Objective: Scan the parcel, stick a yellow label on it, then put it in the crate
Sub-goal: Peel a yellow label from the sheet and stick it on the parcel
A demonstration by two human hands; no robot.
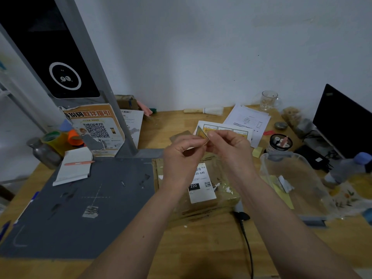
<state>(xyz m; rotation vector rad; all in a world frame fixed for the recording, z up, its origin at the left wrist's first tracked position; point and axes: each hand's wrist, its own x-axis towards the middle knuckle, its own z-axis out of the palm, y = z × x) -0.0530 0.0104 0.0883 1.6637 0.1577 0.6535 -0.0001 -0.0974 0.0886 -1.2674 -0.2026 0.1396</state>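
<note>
Both hands meet above the parcel (201, 186), a flat brown box on the table. The left hand (182, 156) and right hand (227, 147) pinch a small yellow label (202, 134) between closed fingertips, seemingly peeling it. The label tilts up toward 11 o'clock. The parcel lies right below, at 6 o'clock from the fingers, near both hands. The clear crate (289, 178) waits at 3 o'clock.
</note>
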